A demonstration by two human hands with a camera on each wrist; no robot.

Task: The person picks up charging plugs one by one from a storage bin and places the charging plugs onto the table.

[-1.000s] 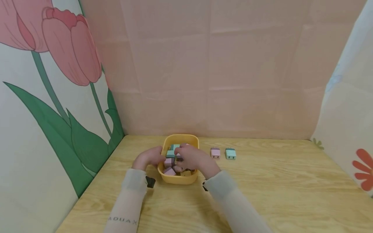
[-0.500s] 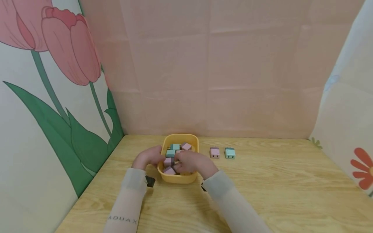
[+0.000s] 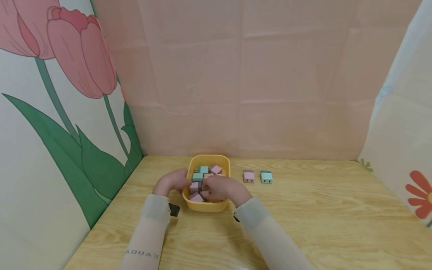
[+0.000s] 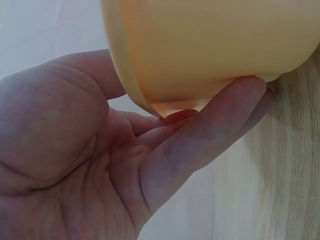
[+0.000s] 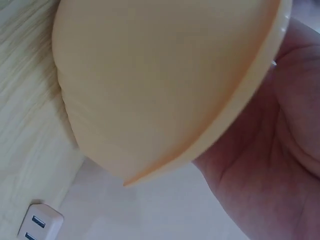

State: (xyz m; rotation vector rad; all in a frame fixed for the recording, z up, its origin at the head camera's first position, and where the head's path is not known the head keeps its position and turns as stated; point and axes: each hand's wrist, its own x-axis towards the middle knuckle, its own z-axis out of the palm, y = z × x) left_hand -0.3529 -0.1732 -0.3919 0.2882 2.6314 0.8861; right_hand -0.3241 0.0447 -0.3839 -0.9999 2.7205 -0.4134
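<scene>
- Head view: yellow basket (image 3: 206,207) on the wood-grain counter (image 3: 320,225), left of the counter's middle, near its far edge.
- Contents of basket: jumbled pile of two-tone adapters; mint adapters (image 3: 197,177) toward the far left, pink adapters (image 3: 195,187) along the left side and at the far right.
- Left hand (image 3: 175,179) at the basket's left rim.
- Right hand (image 3: 222,187) over the right rim and down into the basket; right fingers (image 3: 212,182) bent among the adapters, just beside a pink one. Grip on any adapter: cannot tell, fingertips partly hidden.
- Right of basket, on the counter: loose pink adapter (image 3: 248,176) and loose mint adapter (image 3: 266,177), side by side without contact, slotted faces toward the camera.
- Surroundings: pale sleeves (image 3: 145,228) on both arms, pink backdrop (image 3: 236,75) behind, tulip-printed panel (image 3: 81,56) at left.
- Left wrist view: left fingers (image 4: 215,120) along the basket's outer wall, one extended down to the base; thumb behind the rim, basket wall held between.
- Right wrist view: basket's outer wall across the frame; right palm beyond the rim, fingers out of sight; two-slot adapter (image 5: 44,222) at lower left, on the counter, cut off by the frame edge.
</scene>
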